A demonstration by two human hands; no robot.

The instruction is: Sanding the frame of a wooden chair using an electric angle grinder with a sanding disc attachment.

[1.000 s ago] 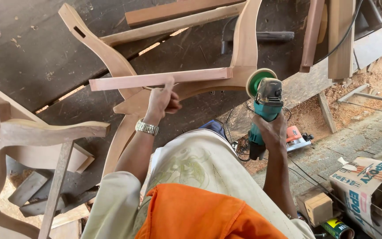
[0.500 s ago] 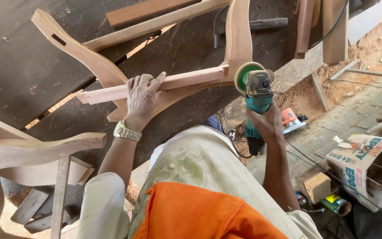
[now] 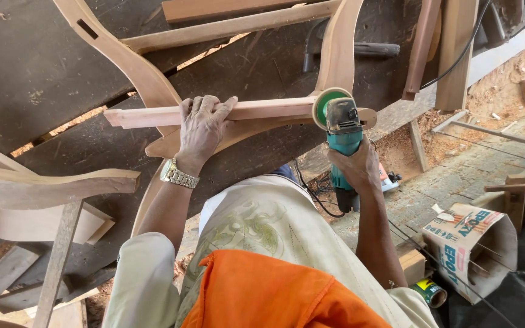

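The left hand (image 3: 202,124) is lying palm down over a straight wooden rail (image 3: 214,113), its fingers curling over the far edge and pressing the rail onto the curved wooden chair frame (image 3: 135,67) beneath it. The rail is running crosswise, from the frame's left curved member to its right one, and the whole frame is resting on a dark plank desk (image 3: 25,67). The right hand (image 3: 355,165) is wrapping tightly around the body of a teal angle grinder (image 3: 343,143), whose green disc (image 3: 326,104) is sitting at the rail's right end, just where the rail is meeting the right curved member (whether the disc is actually touching the wood cannot be told). A metal wristwatch (image 3: 178,175) is showing on the left wrist. Another curved wooden piece (image 3: 44,185) is lying at the left, well apart from the hands, and an open cardboard box (image 3: 475,249) is standing on the floor at the lower right.
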